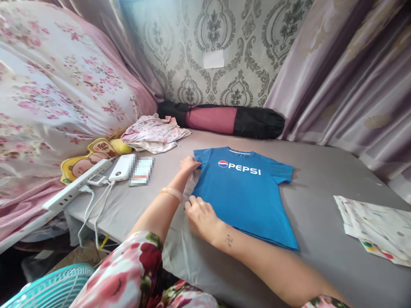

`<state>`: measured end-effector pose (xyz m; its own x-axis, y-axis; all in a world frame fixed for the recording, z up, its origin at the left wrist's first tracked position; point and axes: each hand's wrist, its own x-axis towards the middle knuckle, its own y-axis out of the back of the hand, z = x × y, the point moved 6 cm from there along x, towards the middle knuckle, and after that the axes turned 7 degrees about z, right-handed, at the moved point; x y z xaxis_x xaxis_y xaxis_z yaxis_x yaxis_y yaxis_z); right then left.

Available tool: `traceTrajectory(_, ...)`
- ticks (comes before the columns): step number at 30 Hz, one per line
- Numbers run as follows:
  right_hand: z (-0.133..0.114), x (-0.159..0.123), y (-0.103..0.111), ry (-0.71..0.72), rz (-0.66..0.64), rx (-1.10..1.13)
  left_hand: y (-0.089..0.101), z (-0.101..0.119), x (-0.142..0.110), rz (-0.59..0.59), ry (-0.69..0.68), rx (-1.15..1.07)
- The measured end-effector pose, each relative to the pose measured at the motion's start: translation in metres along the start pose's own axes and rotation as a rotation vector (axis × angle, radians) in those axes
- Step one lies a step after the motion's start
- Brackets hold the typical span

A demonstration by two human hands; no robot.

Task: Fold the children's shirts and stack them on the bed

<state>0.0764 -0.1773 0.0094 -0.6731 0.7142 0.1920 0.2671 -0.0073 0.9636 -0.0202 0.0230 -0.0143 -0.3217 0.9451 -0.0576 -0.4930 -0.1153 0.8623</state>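
Note:
A blue T-shirt with a white PEPSI print lies spread flat on the grey cloth-covered surface, its neck toward the wall. My left hand grips its edge just under the left sleeve, fingers closed on the fabric. Nearer to me, my right hand is closed at the shirt's lower left corner, pinching the hem there; its fingertips are partly hidden. A pale bangle circles my left wrist.
At the left are a power strip, a white power bank, cables and a blurred phone-like item. A crumpled printed cloth and a black-and-maroon rolled bag lie behind. Folded printed cloth sits right; a turquoise fan stands lower left.

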Motion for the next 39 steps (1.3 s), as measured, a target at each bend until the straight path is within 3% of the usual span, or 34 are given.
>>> traceTrajectory(3, 0.011, 0.003, -0.002, -0.109, -0.048, 0.011, 0.002, 0.000, 0.007, 0.008, -0.076, -0.027)
traceTrajectory(7, 0.036, 0.006, -0.001, -0.261, -0.003, 0.278, 0.002, 0.002, 0.015, 0.075, -0.233, -0.004)
traceTrajectory(12, 0.041, 0.004, -0.006, -0.212, -0.015, 0.476, -0.008, 0.001, 0.017, 0.127, -0.417, 0.022)
traceTrajectory(16, 0.023, -0.014, 0.004, -0.086, -0.025, 0.433, -0.007, -0.008, 0.018, 0.069, -0.358, -0.141)
traceTrajectory(20, 0.012, -0.055, 0.030, 0.104, -0.091, 0.537, 0.012, -0.023, 0.008, 0.025, -0.164, -0.331)
traceTrajectory(21, 0.019, -0.068, 0.038, 0.076, -0.088, 0.596, 0.019, -0.028, 0.002, 0.012, -0.129, -0.346)
traceTrajectory(23, 0.049, -0.094, 0.053, -0.120, -0.020, 0.682, 0.029, -0.036, -0.015, -0.063, -0.129, -0.340)
traceTrajectory(27, 0.144, -0.169, 0.073, -0.732, 0.244, 0.628, 0.038, -0.055, -0.065, -0.272, -0.202, -0.273)
traceTrajectory(30, 0.189, -0.219, 0.080, -0.928, 0.322, 0.501, 0.038, -0.068, -0.105, -0.322, -0.135, -0.289)
traceTrajectory(33, 0.199, -0.241, 0.076, -0.972, 0.311, 0.456, 0.041, -0.069, -0.135, -0.219, -0.080, -0.294)
traceTrajectory(39, 0.179, -0.238, 0.069, -0.988, 0.226, 0.247, 0.038, -0.060, -0.171, -0.182, -0.028, -0.323)
